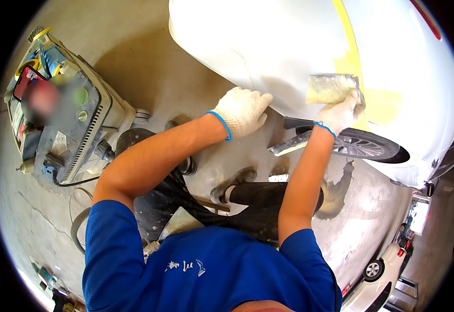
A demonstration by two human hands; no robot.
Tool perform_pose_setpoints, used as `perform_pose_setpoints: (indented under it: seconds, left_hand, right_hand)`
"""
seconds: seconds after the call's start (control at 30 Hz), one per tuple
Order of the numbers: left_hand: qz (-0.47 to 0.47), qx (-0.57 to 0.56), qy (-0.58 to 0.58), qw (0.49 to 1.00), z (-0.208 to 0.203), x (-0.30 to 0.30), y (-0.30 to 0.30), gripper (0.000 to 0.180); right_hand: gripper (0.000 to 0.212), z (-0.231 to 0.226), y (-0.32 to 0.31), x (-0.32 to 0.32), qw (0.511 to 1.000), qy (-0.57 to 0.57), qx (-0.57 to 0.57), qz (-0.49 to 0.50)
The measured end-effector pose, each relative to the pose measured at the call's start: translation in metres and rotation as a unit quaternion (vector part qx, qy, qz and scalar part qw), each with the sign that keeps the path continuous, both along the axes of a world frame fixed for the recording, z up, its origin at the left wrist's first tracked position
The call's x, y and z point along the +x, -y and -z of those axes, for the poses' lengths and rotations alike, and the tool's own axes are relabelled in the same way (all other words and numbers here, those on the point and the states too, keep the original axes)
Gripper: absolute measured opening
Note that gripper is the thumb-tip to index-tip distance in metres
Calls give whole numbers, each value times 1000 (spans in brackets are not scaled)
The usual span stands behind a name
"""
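My right hand (341, 112) has its gloved fingers closed over the back edge of a wide putty spreader (332, 88), pressing its blade flat against the white car panel (268, 47) so the filler smears thin just beside the yellow masking tape (347, 52) that runs down the panel. My left hand (242, 110) holds a flat mixing board (289, 136) low and just under the work — its dark handle end sits in the palm as far as I can tell, and the fingers are curled loosely rather than clenched, keeping spare filler within a short reach of the spreader. Two white knit gloves, one spreader, one board. Below the panel's lower edge one wheel (364, 145) shows, and I crouch on the concrete floor (149, 78) to get level with the repair. At the floor's left edge stands one grey tool cart (73, 130) — well apart from both hands
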State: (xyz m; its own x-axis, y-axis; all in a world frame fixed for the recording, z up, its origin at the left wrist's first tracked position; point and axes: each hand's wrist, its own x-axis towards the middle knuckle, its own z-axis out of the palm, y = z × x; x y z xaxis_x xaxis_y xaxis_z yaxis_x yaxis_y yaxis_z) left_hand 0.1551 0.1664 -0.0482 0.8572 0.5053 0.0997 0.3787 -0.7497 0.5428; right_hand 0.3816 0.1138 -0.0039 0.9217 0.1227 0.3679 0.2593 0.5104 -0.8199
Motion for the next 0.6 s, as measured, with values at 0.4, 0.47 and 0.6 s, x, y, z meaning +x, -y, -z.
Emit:
perform_pose_setpoints:
  seconds: [0.4,0.47,0.6]
  left_hand:
    - [-12,-6,4,1000,-6,-4,-1,23]
    - [-12,-11,-8,1000,-9,-5,0,22]
    - [-13,-2,5,1000,-9,-7,-2,22]
  right_hand:
    - [24,18,13,6,997,-71,19,-25]
    - [25,17,8,-1,997,-62,30,-35]
    - [24,19,16,7,994,-97,38,-27]
